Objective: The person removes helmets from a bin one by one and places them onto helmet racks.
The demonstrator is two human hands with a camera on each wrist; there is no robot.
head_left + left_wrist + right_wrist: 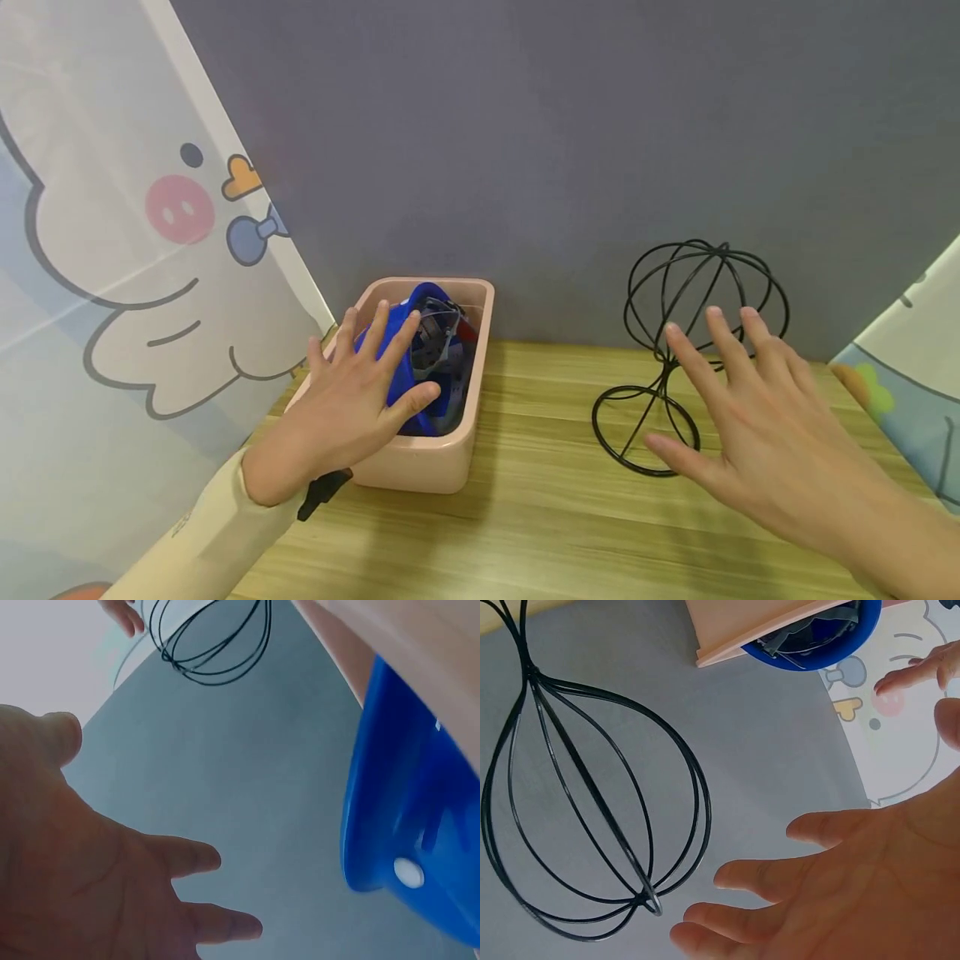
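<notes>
My left hand (pixel 348 408) hovers with fingers spread over the near left side of a pink bin (pixel 420 465), holding nothing. Inside the bin lies a blue hard hat (pixel 402 379), tilted so that its inner straps face right; my hand hides part of it. Its brim and a white button show in the left wrist view, apart from my fingers. On the right, a black wire hat stand (pixel 664 367) has a round cage top and a ring base. My right hand (pixel 765 417) is held in front of it, fingers spread and nothing in the grasp.
Both bin and stand are on a wood-grain table (pixel 540 500), against a grey back panel (pixel 540 167). White panels with cartoon prints (pixel 97 208) flank the table. Something red (pixel 467 332) shows in the bin beside the hard hat.
</notes>
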